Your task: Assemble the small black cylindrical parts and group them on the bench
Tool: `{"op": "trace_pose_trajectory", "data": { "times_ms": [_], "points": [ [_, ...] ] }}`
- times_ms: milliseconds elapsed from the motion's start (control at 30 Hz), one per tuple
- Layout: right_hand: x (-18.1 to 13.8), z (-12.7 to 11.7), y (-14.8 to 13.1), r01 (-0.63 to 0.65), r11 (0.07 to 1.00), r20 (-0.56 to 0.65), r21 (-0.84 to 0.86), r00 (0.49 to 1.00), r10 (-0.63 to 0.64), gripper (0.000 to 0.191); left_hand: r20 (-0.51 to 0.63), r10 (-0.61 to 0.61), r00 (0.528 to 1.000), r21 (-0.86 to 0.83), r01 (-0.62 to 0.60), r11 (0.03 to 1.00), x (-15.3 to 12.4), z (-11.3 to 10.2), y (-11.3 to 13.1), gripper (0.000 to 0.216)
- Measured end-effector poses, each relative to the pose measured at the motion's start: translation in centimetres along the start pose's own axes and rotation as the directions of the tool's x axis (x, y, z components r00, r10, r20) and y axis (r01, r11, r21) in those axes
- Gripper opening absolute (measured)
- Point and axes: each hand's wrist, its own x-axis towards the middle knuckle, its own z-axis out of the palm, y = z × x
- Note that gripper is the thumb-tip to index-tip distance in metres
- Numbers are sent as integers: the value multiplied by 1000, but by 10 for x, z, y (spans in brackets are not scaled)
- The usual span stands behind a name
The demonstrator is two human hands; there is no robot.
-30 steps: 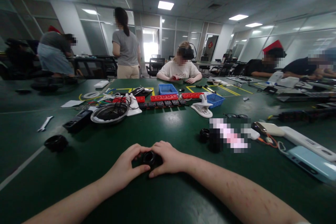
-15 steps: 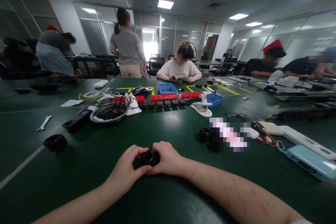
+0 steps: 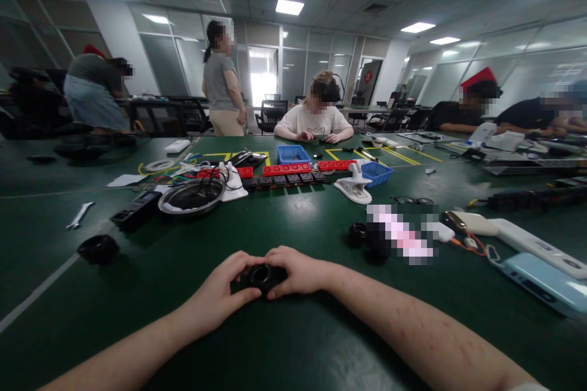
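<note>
A black ring-shaped part (image 3: 260,278) with a round hole is held between my two hands just above or on the green table (image 3: 192,256). My left hand (image 3: 219,288) grips its left side, fingers over the far edge and thumb at the near edge. From the other side my right hand (image 3: 299,271) pinches it, fingertips at the far rim and thumb at the near right. The fingers cover part of its outline. A similar black round piece (image 3: 98,249) lies to the left, and another (image 3: 358,233) to the right.
A wrench (image 3: 80,215), a black boxy device (image 3: 136,210) and a metal dish (image 3: 166,209) lie ahead left. Red socket strips (image 3: 287,170), a blue bin (image 3: 293,154) and a white clip (image 3: 355,187) stand ahead. A light-blue power bank (image 3: 548,281) is right. A person (image 3: 316,116) sits opposite.
My right thumb has moved off my left thumb to the right, and more of the ring's face shows. The standing person has turned and shifted slightly right.
</note>
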Motion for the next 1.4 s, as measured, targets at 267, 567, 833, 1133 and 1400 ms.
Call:
{"op": "trace_pose_trajectory", "data": {
  "times_ms": [267, 567, 833, 1133, 1400],
  "points": [
    [2, 13, -15, -238, 969, -161, -70, 961, 225, 43, -129, -73, 989, 21, 77, 997, -3, 8, 12, 29],
    [-1, 17, -21, -201, 965, -193, -170, 967, 168, 55, -135, -1, 991, 48, 7, 999, -3, 7, 8, 34],
    [-1, -9, -6, -7, 995, 48, 100, 999, 2, 43, -3, 81, 997, 20, -81, 997, -3, -3, 4, 36],
    [1, 21, -18, -258, 928, -248, -268, 949, 193, 50, -209, -31, 978, 116, 56, 992, -1, 12, 3, 30],
    [-2, 9, -13, -120, 979, -142, -164, 985, 97, 54, -117, 50, 992, 87, -40, 995, -1, 4, 3, 30]
  ]
}}
